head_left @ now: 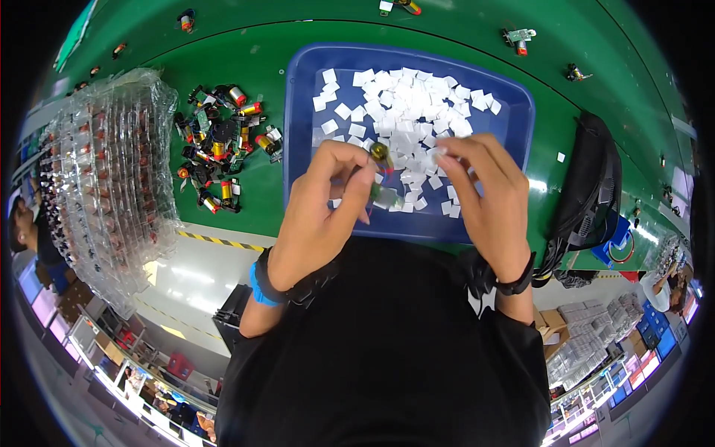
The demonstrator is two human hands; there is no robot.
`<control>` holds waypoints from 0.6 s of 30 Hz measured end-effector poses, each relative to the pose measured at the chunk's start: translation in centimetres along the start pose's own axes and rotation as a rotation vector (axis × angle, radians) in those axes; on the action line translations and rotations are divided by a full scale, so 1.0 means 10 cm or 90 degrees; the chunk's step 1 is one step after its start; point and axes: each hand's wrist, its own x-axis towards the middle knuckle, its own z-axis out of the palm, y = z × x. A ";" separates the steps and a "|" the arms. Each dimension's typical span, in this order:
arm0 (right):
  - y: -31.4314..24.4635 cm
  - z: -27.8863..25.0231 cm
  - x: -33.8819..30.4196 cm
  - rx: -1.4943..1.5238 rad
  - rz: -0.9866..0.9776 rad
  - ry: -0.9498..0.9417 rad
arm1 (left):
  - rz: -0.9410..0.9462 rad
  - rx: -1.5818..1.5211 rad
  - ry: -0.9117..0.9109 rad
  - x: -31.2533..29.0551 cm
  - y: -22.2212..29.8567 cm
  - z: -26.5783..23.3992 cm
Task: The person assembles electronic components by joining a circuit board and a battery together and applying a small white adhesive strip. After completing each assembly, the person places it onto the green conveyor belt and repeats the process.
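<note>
My left hand (pixel 316 212) is closed in a pinch on a small motor (pixel 380 153) with a brassy round end, above the near part of a blue tray (pixel 298 123). Below the motor, its attached parts look green and blurred. To its right, my right hand (pixel 495 201) has thumb and forefinger pinched together on a small white square piece (pixel 440 152). A gap separates the two hands. Many more white squares (pixel 410 97) lie loose and heaped in the tray beneath them.
Left of the tray, several motors with wires and boards (pixel 223 145) lie heaped on the green table (pixel 253 63). Farther left stands a stack of clear plastic trays (pixel 112 164). A black bag-like item (pixel 592 182) with cables lies at right. More small assemblies (pixel 520 40) sit beyond.
</note>
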 end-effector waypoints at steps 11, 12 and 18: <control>-0.02 0.03 -0.02 0.304 0.090 -0.193 | 0.088 -0.015 -0.112 -0.06 0.05 0.01; -0.06 0.01 -0.02 0.277 0.067 -0.178 | 0.087 -0.016 -0.111 -0.05 0.04 0.00; -0.18 -0.08 -0.01 0.058 -0.004 -0.098 | 0.056 0.089 -0.164 -0.02 0.07 -0.02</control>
